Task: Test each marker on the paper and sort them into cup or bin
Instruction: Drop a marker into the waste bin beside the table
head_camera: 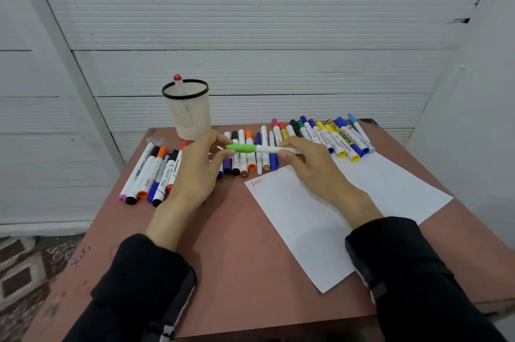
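Nearest the person, two black sleeves [145, 280] reach forward over the reddish-brown table [237, 244], and the white sheet of paper [320, 219] lies under and just right of the right forearm, angled so that the writing hand can drop onto it without a reach. A small red word "Test" [257, 182] sits at the sheet's near-left corner, between the two hands; the rest of the sheet looks blank.

Just beyond the paper, both hands hold one marker level, crosswise in the air. The left hand [195, 171] pinches the green cap [242, 148] with thumb and fingertips, while the right hand [309, 166] curls round the white barrel of the green marker [267, 149]. That split grip suits pulling the cap off, so the likely step is uncapping before a test stroke; whether the cap has begun to part from the barrel I cannot tell.

Behind the hands, the untested markers lie side by side: a group [150, 171] left of the left hand, a middle group [250, 152] partly hidden by the held marker, and a further group [331, 135] beyond the right hand.

Farthest, beyond the left hand, the cream mesh cup [187, 110] stands upright with one red-tipped marker [178, 85] in it, presumably already sorted. No bin is in view.
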A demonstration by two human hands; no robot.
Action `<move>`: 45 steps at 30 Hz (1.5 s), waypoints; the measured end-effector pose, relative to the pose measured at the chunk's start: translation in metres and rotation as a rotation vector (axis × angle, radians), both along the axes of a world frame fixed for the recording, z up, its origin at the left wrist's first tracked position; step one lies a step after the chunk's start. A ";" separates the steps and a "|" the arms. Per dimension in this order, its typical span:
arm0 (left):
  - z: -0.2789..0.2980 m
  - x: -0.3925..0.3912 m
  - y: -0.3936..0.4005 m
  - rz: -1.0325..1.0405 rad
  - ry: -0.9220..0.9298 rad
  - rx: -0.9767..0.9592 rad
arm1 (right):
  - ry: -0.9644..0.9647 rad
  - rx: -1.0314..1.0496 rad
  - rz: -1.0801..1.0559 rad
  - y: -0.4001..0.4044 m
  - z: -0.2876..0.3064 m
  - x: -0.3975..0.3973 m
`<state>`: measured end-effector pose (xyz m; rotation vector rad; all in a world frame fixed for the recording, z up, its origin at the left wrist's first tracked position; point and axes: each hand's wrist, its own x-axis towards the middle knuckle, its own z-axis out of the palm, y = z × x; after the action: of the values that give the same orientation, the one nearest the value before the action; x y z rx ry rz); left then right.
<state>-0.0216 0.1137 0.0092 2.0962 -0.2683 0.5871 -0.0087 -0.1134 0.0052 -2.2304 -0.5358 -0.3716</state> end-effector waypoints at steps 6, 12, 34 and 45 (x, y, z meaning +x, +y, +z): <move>0.006 -0.010 -0.014 0.056 -0.024 0.080 | 0.108 0.588 0.043 -0.007 0.027 -0.013; 0.042 -0.016 -0.121 -0.107 -0.137 0.188 | -0.110 0.574 -0.297 -0.104 0.066 -0.040; -0.026 -0.060 -0.412 -0.300 0.133 0.874 | 0.394 0.066 -0.931 -0.348 -0.149 -0.171; -0.036 -0.053 -0.414 -0.275 0.120 0.950 | 0.808 -0.051 -0.894 -0.352 -0.275 -0.150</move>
<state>-0.0744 -0.3006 -0.0273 2.9043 -0.8821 0.1542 -0.1592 -0.4657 -0.2694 -2.3063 0.9007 0.1353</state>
